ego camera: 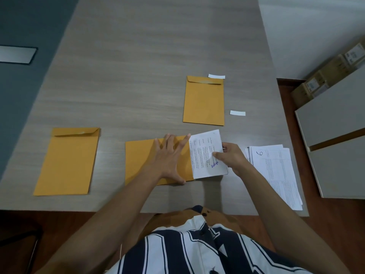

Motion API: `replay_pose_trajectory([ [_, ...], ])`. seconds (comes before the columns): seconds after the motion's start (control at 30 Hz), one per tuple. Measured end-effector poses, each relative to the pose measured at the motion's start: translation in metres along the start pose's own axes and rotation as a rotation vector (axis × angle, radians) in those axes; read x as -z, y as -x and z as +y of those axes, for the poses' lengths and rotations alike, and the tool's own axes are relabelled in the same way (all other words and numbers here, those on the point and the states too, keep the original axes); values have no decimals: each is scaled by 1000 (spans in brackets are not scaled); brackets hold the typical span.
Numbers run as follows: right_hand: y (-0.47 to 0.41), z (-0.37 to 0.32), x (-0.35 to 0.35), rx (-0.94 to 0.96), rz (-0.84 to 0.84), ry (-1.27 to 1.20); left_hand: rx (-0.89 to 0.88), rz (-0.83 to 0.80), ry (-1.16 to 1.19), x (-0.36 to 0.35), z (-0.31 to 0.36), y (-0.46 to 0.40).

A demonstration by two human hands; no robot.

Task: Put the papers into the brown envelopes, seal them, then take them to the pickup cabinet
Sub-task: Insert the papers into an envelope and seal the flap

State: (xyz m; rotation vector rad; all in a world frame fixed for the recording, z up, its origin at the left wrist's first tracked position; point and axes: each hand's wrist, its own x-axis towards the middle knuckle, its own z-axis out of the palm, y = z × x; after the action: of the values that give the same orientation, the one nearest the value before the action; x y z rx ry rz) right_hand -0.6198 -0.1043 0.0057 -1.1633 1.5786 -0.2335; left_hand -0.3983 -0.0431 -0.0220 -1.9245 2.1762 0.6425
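Observation:
A brown envelope point(141, 161) lies sideways on the grey table point(138, 76) in front of me, its mouth to the right. My left hand point(169, 157) presses flat on it with fingers spread. My right hand point(230, 156) pinches a folded printed paper point(205, 155) whose left edge sits at the envelope's mouth. Another brown envelope point(68, 162) lies at the left with its flap folded down. A third point(203, 100) lies further back at the right. A stack of printed papers point(276, 173) rests at the table's right edge.
Two small white strips lie near the far envelope, one point(216, 76) at its top and one point(237, 113) at its right. A grey cabinet point(335, 135) stands to the right of the table, with cardboard boxes point(325, 80) behind it.

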Motion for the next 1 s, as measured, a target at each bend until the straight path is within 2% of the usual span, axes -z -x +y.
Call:
replay_pose_trajectory([
  [0.33,9,-20,-14,58,-74,75,-93,104,92,13,25,1],
  [0.6,11,-29,1,-5,-48,118,-113,112,98,20,30,3],
  [0.77,11,-33,-12,-30,-76,121,-156,178,108,27,42,4],
  [1.0,13,-30,-16,-42,-114,64,-160,185,104,24,44,4],
])
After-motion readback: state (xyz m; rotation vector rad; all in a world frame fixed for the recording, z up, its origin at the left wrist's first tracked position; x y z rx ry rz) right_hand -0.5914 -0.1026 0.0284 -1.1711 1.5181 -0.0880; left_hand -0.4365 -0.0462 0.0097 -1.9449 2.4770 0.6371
